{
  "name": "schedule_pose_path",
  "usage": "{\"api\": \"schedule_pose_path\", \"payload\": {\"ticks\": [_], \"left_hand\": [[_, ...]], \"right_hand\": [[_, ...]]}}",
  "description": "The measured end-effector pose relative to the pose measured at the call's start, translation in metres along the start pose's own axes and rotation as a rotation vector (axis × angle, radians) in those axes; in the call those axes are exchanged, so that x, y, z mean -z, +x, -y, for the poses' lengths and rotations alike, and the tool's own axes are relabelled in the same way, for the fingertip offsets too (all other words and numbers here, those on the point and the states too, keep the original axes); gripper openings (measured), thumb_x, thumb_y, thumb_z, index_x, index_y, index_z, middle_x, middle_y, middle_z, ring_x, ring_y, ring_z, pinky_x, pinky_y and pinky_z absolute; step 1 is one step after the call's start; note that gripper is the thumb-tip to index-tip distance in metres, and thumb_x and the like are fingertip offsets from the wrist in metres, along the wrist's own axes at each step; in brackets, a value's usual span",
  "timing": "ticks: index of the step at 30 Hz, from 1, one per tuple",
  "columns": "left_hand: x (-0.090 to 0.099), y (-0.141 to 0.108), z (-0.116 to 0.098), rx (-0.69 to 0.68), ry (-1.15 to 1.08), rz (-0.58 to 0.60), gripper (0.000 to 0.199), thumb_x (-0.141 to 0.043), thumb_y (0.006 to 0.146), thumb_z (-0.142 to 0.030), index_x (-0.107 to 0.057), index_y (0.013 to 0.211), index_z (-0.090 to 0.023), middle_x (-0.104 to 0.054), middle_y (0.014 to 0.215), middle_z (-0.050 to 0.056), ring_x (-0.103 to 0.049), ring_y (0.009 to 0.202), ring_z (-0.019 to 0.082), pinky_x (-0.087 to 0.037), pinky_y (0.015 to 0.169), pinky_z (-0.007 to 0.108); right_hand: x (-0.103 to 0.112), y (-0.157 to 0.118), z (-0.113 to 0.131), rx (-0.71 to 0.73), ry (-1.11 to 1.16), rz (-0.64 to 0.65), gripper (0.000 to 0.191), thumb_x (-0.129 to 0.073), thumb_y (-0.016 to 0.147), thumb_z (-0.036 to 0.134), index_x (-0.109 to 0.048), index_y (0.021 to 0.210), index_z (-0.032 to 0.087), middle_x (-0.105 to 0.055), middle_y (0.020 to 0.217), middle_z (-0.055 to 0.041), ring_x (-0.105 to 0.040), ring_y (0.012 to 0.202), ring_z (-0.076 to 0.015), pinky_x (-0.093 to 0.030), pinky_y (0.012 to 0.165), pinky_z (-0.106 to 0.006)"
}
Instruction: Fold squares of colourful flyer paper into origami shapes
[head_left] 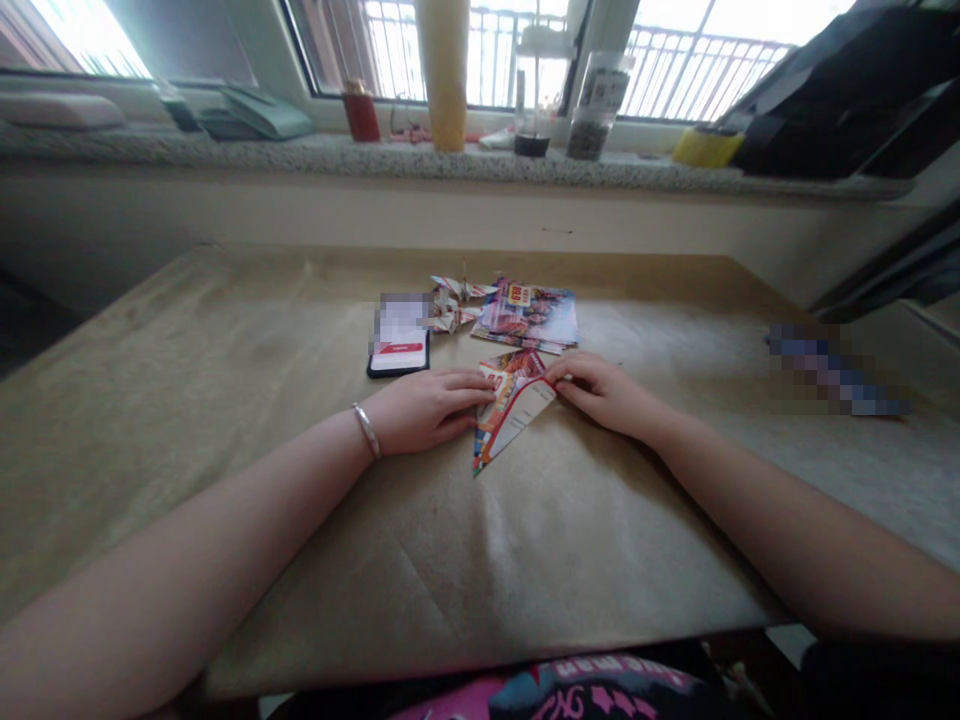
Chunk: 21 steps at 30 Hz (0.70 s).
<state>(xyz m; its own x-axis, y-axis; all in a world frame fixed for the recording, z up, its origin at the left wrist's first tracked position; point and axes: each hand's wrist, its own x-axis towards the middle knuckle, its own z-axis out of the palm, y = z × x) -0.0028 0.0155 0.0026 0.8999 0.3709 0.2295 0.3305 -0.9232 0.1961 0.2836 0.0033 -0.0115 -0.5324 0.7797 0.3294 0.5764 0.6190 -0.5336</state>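
A folded sheet of printed paper (517, 405), kite-shaped with one point towards me, lies on the table. My left hand (420, 410), with a silver bangle at the wrist, rests flat on the paper's left side with its fingers stretched out. At the right corner of the paper, my right hand (600, 390) pinches the edge between thumb and fingers. Just beyond sits a stack of colourful printed sheets (529, 315). Folded paper cranes (457, 300) stand beside that stack, close to a phone (399, 340) with a lit screen.
The table (337, 590) has a tan cover. Far to the right lies a blurred bluish item (836, 375). On the stone windowsill (480, 165) stand a red container (361, 112), a tall yellow cylinder (444, 80), clear containers (596, 110) and a dark bag (847, 100).
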Motion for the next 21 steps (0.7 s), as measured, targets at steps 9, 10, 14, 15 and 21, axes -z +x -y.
{"api": "schedule_pose_path", "payload": {"ticks": [9, 10, 14, 15, 21], "left_hand": [[-0.002, 0.001, -0.001, 0.013, 0.079, 0.013, 0.04, -0.044, 0.096, -0.035, -0.054, 0.13, -0.017, -0.055, 0.133, 0.013, -0.05, 0.124, 0.025, -0.043, 0.105, 0.041], [-0.002, 0.001, -0.002, 0.013, 0.096, 0.016, 0.04, -0.044, 0.096, -0.036, -0.054, 0.13, -0.017, -0.055, 0.132, 0.013, -0.051, 0.123, 0.025, -0.043, 0.104, 0.041], [-0.004, 0.002, -0.005, 0.027, 0.161, 0.022, 0.042, -0.044, 0.095, -0.041, -0.053, 0.131, -0.022, -0.056, 0.128, 0.012, -0.051, 0.117, 0.026, -0.041, 0.102, 0.044], [-0.004, 0.002, -0.006, 0.035, 0.175, 0.024, 0.042, -0.044, 0.095, -0.042, -0.053, 0.132, -0.023, -0.055, 0.128, 0.012, -0.051, 0.117, 0.027, -0.04, 0.103, 0.045], [-0.006, 0.003, -0.016, 0.124, 0.215, 0.044, 0.044, -0.044, 0.094, -0.046, -0.053, 0.132, -0.026, -0.054, 0.126, 0.01, -0.048, 0.118, 0.027, -0.035, 0.106, 0.047]], "right_hand": [[0.012, -0.001, 0.004, -0.048, 0.13, 0.086, 0.035, -0.04, 0.092, 0.028, -0.067, 0.072, 0.019, -0.071, 0.095, -0.0069, -0.063, 0.095, -0.0186, -0.047, 0.09, -0.036], [0.012, -0.001, 0.005, -0.035, 0.117, 0.093, 0.036, -0.04, 0.093, 0.028, -0.067, 0.07, 0.019, -0.071, 0.096, -0.007, -0.063, 0.095, -0.0184, -0.047, 0.09, -0.036], [0.011, -0.001, 0.01, 0.071, -0.003, 0.116, 0.019, -0.059, 0.084, 0.03, -0.064, 0.069, 0.019, -0.07, 0.096, -0.0074, -0.063, 0.092, -0.019, -0.047, 0.088, -0.036], [0.01, 0.0, 0.011, 0.102, -0.043, 0.122, 0.014, -0.063, 0.081, 0.029, -0.065, 0.072, 0.019, -0.069, 0.098, -0.0076, -0.062, 0.094, -0.0195, -0.047, 0.088, -0.036], [0.002, 0.001, 0.013, 0.146, -0.274, 0.154, 0.033, -0.065, 0.082, 0.034, -0.064, 0.112, 0.019, -0.062, 0.122, -0.0107, -0.056, 0.111, -0.0249, -0.044, 0.098, -0.043]]}}
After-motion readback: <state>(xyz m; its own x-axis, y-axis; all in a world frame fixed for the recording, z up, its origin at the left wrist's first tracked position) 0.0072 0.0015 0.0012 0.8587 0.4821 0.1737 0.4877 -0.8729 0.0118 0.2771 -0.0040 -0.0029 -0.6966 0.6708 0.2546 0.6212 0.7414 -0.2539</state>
